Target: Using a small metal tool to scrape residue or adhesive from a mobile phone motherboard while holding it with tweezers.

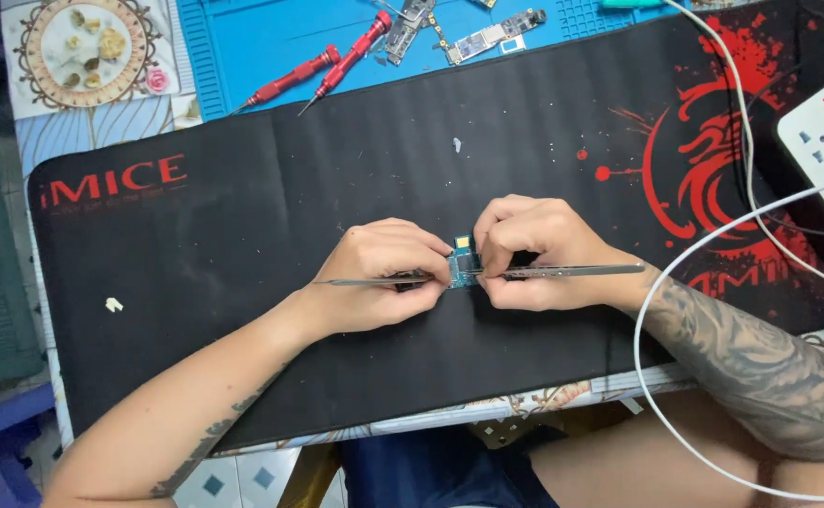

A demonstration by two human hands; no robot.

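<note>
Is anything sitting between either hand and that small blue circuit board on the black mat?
Nothing visible does. The left hand and right hand both close around the small blue circuit board from either side, each holding thin metal tweezers whose tips meet at the board. The black desk mat around them holds only specks.

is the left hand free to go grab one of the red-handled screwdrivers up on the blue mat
Probably not as it stands: the left hand is gripping thin metal tweezers at the small blue circuit board. The path over the black mat to the red-handled screwdrivers looks open.
</note>
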